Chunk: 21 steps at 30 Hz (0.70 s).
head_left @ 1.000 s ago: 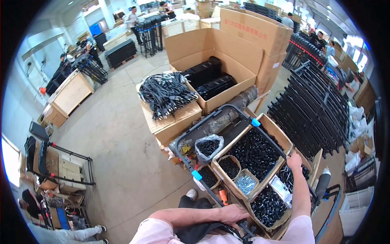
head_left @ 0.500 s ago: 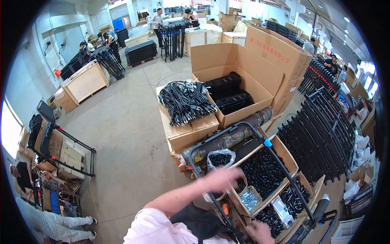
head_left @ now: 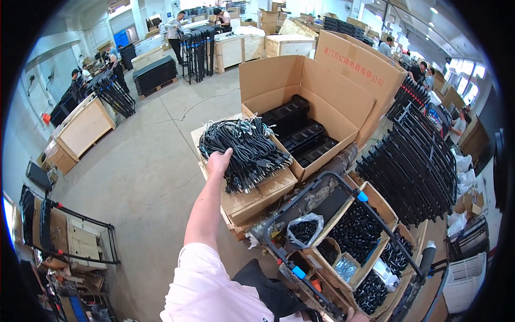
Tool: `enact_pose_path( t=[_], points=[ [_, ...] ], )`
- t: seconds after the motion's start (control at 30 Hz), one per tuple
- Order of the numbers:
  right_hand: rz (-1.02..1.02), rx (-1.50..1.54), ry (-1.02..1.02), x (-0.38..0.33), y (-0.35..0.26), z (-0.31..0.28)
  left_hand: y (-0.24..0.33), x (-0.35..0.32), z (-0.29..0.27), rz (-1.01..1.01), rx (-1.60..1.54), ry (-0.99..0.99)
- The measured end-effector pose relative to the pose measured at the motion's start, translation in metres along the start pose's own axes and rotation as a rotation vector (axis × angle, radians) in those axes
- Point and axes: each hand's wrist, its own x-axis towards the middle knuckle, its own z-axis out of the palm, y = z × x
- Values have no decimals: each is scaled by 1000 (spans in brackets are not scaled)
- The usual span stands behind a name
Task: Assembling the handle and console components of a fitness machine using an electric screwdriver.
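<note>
My left hand [head_left: 219,162] reaches forward to the near left side of a heaped pile of black cables [head_left: 244,147] with metal-tipped ends. Its fingers close on the cables there, partly hidden by the hand itself. The pile lies on top of a cardboard box [head_left: 263,197]. Only a small part of my right hand [head_left: 356,316] shows at the lower edge, beside a black tubular frame [head_left: 278,217] with blue clips; its fingers are mostly cut off.
Right of the cables, an open carton [head_left: 332,138] holds black moulded parts. Wooden bins of black knobs [head_left: 354,228], silver screws [head_left: 346,268] and a bag of small black parts [head_left: 304,229] stand inside the frame. Stacked black frames [head_left: 407,169] lie at right. Several people work farther back.
My left hand has moved from above the parts bins, forward and left, onto the cable pile. My right hand has dropped to the lower edge. The view has shifted.
</note>
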Motion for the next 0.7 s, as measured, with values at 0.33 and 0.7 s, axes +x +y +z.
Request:
enact_pose_path(
  t=[0.33, 0.7],
  points=[
    [-121, -197, 34, 4, 22, 39, 56, -5, -47, 213, -1196, -179],
    [139, -192, -50, -6, -3, 27, 126, -131, -106, 838, -1244, -680]
  ],
)
